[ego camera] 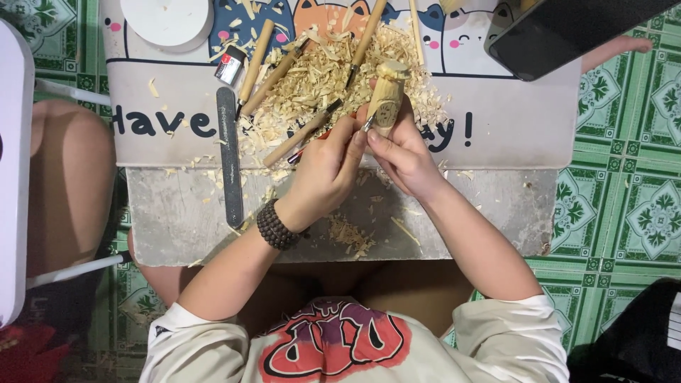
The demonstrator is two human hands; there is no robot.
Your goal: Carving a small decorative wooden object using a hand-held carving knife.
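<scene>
No real containers here, just a white round lid-like thing [167, 21] at the far left edge of the worktop [184, 220]. The wooden figure [386, 99] sits upright in the right hand [404, 156], fingers wrapped tight round its lower part. The left hand [323, 177] is closed on a small carving knife [365, 126], blade tip touching the figure's near side. Just behind the hands there's a big heap of wood shavings [319, 78] with several wooden-handled tools [301, 132] lying in it. A long grey file [229, 156] lies left of the hands, a small metal lighter-like thing [229, 67] beyond it. A dark box [560, 32] pokes in far right.
</scene>
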